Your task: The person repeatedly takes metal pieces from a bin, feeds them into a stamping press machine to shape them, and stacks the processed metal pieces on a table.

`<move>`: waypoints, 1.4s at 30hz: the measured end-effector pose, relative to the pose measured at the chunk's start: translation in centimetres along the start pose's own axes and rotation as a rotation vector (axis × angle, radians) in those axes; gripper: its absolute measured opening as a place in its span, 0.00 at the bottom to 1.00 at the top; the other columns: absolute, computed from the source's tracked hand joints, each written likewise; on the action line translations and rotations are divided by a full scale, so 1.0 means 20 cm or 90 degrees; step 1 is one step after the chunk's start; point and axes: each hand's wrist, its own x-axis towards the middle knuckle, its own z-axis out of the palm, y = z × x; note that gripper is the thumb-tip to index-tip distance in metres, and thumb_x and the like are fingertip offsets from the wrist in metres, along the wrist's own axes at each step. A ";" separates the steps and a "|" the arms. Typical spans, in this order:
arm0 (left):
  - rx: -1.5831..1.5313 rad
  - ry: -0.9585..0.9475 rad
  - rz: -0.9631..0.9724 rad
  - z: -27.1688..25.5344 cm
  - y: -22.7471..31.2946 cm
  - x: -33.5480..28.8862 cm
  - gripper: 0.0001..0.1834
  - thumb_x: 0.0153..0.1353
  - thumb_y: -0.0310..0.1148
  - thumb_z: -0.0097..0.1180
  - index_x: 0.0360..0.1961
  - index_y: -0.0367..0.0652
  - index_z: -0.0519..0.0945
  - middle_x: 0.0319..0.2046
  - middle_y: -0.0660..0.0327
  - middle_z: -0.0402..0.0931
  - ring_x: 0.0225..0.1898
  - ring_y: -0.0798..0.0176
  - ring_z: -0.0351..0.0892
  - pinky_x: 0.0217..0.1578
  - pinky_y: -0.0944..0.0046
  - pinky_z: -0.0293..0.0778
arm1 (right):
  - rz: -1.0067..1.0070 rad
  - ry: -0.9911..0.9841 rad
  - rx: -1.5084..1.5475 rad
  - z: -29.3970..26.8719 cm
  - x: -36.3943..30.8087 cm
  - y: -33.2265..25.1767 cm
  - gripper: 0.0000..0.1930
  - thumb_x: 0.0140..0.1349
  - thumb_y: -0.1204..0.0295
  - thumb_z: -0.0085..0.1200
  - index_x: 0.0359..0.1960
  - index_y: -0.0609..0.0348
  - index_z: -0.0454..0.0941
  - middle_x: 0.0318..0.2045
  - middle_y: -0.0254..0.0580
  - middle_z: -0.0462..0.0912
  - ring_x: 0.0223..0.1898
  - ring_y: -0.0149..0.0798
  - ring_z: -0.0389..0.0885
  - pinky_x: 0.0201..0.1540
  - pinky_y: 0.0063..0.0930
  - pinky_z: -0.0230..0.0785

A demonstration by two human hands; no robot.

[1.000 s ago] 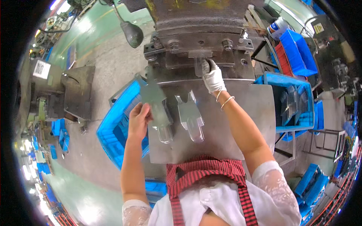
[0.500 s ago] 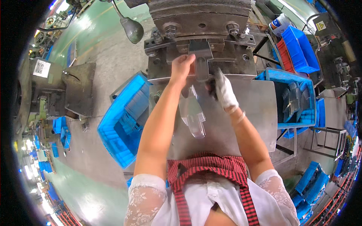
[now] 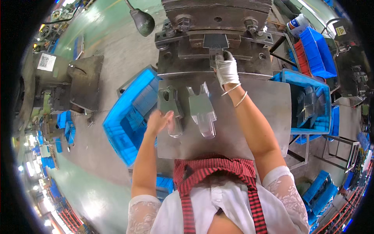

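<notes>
My right hand (image 3: 228, 71), in a white glove with dark fingertips, is at the press die (image 3: 187, 50). Its fingers close on the narrow near end of a flat metal plate (image 3: 215, 41) whose wide dark end rests in the die. My bare left hand (image 3: 157, 122) is at the left stack of shaped metal plates (image 3: 168, 104), thumb and fingers apart at the stack's left edge. To its right lies a second stack of metal plates (image 3: 201, 108), forked at the far end and narrow at the near end. Both stacks sit on the grey metal table (image 3: 249, 117).
A blue bin (image 3: 113, 124) with metal plates stands left of the table. On the right is another blue bin (image 3: 326, 105) holding plates. The press's upper block (image 3: 218, 9) overhangs the die, and a dark lamp-like bulb (image 3: 143, 23) hangs at upper left.
My left hand has left the die and come back to the left stack. My right hand has moved forward onto the plate in the die. The view has shifted slightly.
</notes>
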 end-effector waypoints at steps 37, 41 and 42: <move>0.032 0.085 0.023 -0.03 -0.03 -0.01 0.30 0.44 0.51 0.57 0.38 0.34 0.72 0.34 0.46 0.72 0.42 0.44 0.69 0.43 0.53 0.65 | 0.111 -0.066 0.106 0.03 -0.03 -0.12 0.09 0.58 0.67 0.48 0.35 0.59 0.70 0.17 0.32 0.70 0.14 0.25 0.67 0.13 0.19 0.62; 0.033 0.311 0.115 0.01 -0.11 -0.10 0.23 0.48 0.50 0.54 0.20 0.35 0.74 0.14 0.55 0.70 0.19 0.56 0.71 0.23 0.61 0.66 | 0.096 -0.072 0.147 0.00 -0.02 -0.12 0.10 0.58 0.66 0.48 0.36 0.60 0.69 0.17 0.34 0.71 0.14 0.26 0.67 0.13 0.21 0.61; -0.039 0.344 0.171 -0.04 -0.10 -0.13 0.17 0.52 0.42 0.53 0.22 0.36 0.74 0.14 0.55 0.67 0.18 0.65 0.69 0.21 0.62 0.64 | 0.100 -0.078 0.032 0.00 -0.01 -0.15 0.11 0.58 0.66 0.47 0.36 0.61 0.69 0.17 0.39 0.72 0.14 0.32 0.70 0.15 0.24 0.63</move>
